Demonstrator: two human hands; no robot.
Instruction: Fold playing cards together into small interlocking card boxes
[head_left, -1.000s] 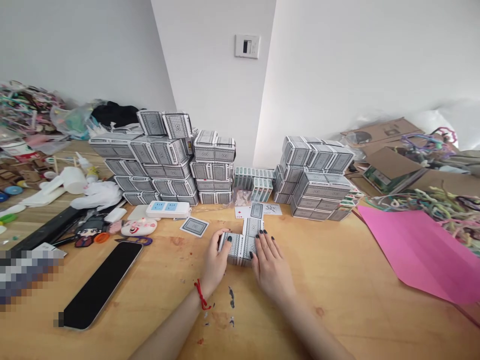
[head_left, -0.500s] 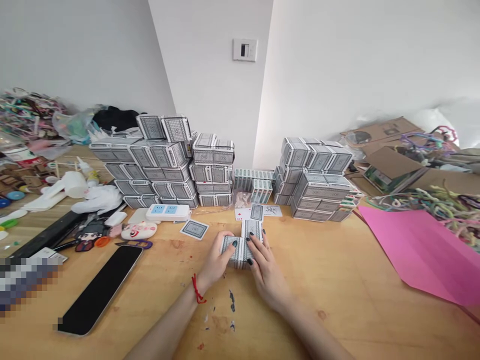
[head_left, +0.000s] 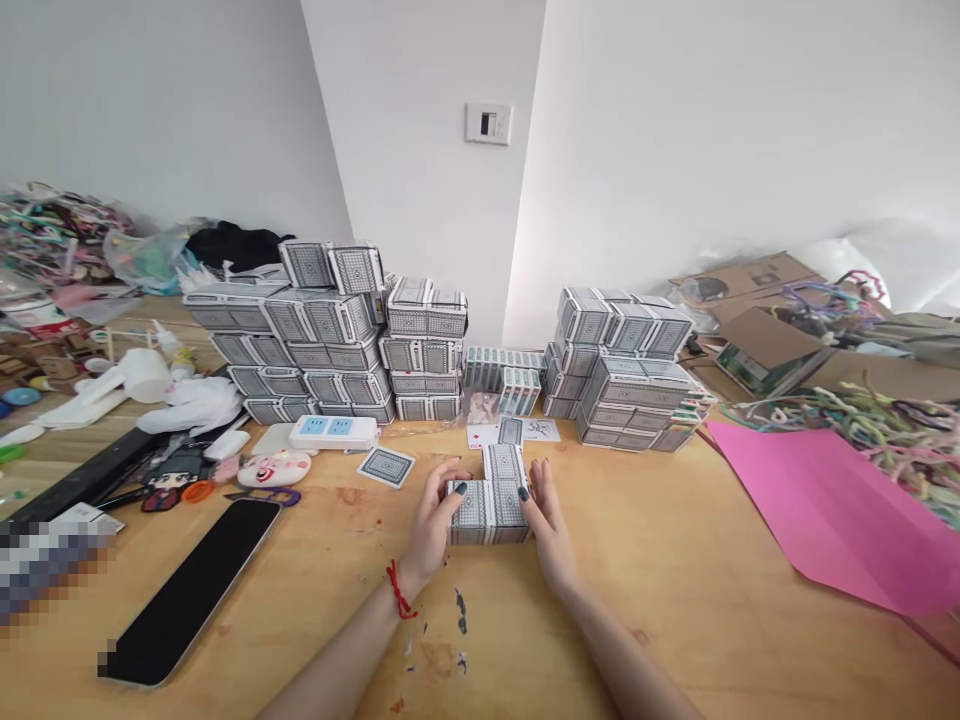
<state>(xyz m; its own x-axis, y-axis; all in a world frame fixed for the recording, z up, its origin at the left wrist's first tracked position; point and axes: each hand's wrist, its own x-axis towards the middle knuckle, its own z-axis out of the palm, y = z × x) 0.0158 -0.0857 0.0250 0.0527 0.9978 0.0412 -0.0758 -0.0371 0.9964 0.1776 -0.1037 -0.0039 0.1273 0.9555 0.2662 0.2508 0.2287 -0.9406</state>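
Observation:
A block of patterned grey card packs (head_left: 489, 512) lies on the wooden table (head_left: 660, 560) in front of me. My left hand (head_left: 433, 518) cups its left end, thumb on top. My right hand (head_left: 548, 518) presses flat against its right end, fingers together. Another card pack (head_left: 504, 462) lies just behind the block, touching it. A single face-down card (head_left: 386, 466) rests to the left.
Tall stacks of card boxes (head_left: 330, 335) stand at the back left and more boxes (head_left: 626, 365) at the back right. A black phone (head_left: 191, 590) lies left, a white power strip (head_left: 334, 432) behind it. Pink paper (head_left: 825, 510) covers the right side.
My right hand slid off the top of the block to its right end. Both hands now squeeze it from the sides. The view shifted slightly.

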